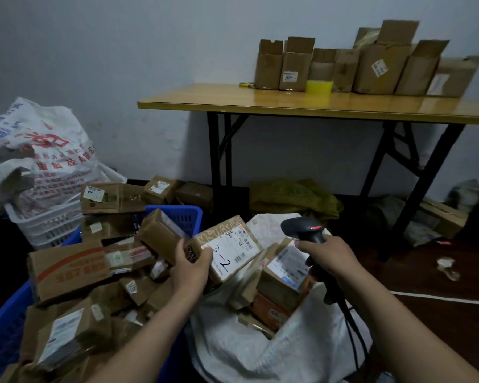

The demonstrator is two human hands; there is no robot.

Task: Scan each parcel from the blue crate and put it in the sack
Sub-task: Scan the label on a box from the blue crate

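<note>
Blue crate (9, 313): lower left of frame; heaped above the rim with brown parcels, so plenty left to do.
Sack (246, 352): white, lower centre, just beside the crate; mouth open, boxes (285, 275) already inside at centre right.
Parcel (230, 251): centre of frame, over the gap between crate and sack mouth; tilted, white label up, barcodes toward its upper right.
Left hand (191, 269): left of centre; fingers and thumb curled round the parcel's near-left edge, thumb at the label margin, clear of the barcodes.
Right hand (327, 254): centre right; wrapped round the scanner grip.
Scanner (304, 229): black, head above the right hand, red light showing; seems to point left toward the label.
Step, as judged: the scan.
Doing it well: square the label to the scanner head, keep the thumb off the barcodes, steady both, wait for the read, then lower into the sack mouth below.
</note>
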